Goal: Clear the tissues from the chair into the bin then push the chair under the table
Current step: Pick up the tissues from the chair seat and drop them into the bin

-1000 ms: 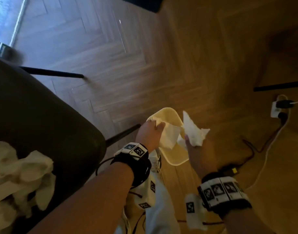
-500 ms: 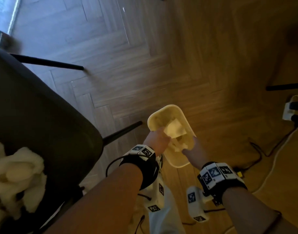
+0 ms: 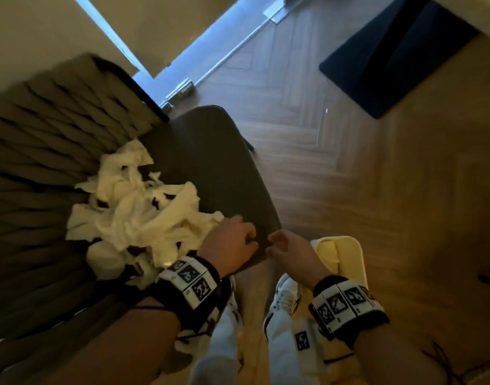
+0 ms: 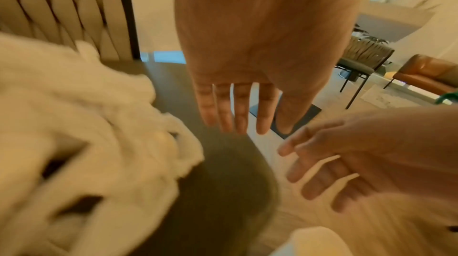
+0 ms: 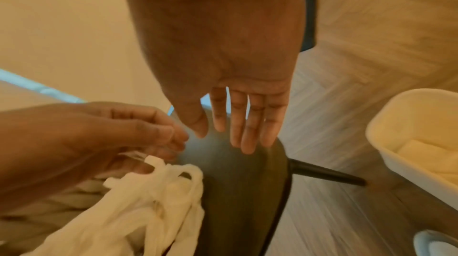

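Note:
A heap of white tissues (image 3: 135, 215) lies on the dark seat of the chair (image 3: 210, 168), against its woven back. My left hand (image 3: 234, 240) hovers over the seat's front corner at the edge of the heap, fingers out and holding nothing; the left wrist view shows its fingers (image 4: 241, 111) straight. My right hand (image 3: 284, 247) is just right of it, also empty, fingers (image 5: 247, 129) extended over the seat. The cream bin (image 3: 359, 254) stands on the floor behind my right hand, with tissues (image 5: 421, 152) inside.
A black mat (image 3: 393, 54) lies on the wooden floor at the far right. A black chair leg (image 5: 327, 174) sticks out between seat and bin. My feet in white shoes (image 3: 284, 298) stand below the hands. Another chair (image 4: 359, 60) and a brown sofa (image 4: 431, 72) stand further off.
Both hands dropped their tissues in the bin and moved left, back to the chair's front corner, now empty. The head view swung from the bin to the chair.

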Demonstrator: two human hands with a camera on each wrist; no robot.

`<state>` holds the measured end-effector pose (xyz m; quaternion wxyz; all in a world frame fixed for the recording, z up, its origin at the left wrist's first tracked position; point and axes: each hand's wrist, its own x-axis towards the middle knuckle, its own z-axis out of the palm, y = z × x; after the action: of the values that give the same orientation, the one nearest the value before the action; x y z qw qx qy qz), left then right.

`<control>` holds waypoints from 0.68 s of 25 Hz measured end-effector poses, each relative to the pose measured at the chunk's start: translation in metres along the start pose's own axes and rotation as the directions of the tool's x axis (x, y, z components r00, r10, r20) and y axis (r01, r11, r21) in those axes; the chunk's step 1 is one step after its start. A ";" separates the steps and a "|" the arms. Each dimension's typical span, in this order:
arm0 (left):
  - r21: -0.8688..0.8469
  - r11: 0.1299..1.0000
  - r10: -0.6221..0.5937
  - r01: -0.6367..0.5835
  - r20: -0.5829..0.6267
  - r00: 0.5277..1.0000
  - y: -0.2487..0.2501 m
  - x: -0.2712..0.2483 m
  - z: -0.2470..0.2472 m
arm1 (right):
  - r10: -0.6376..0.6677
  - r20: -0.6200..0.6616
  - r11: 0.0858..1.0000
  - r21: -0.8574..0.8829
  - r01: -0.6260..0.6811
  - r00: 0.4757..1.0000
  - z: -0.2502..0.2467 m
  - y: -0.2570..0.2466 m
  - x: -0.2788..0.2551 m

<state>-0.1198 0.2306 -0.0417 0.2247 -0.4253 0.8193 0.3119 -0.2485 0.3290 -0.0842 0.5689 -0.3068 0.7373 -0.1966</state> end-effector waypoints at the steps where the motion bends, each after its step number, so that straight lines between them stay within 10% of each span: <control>1: 0.116 0.993 -0.031 0.038 -0.057 0.998 -0.020 -0.003 -0.015 | -0.016 0.002 0.999 -0.032 0.016 1.000 0.010 -0.012 0.005; 7: 0.416 0.881 -0.174 0.226 -0.158 0.972 -0.127 0.014 -0.041 | -0.295 0.113 0.743 -0.597 0.302 0.949 0.085 -0.053 0.043; 17: 0.237 0.966 -0.059 0.105 -0.193 0.980 -0.174 0.054 -0.034 | -0.350 0.120 0.527 -0.795 0.302 0.929 0.139 -0.069 0.091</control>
<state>-0.0066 0.0995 -0.1082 0.2119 -0.4547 0.8506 0.1576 -0.1144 0.2251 -0.1437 0.3025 -0.6557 0.6904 0.0449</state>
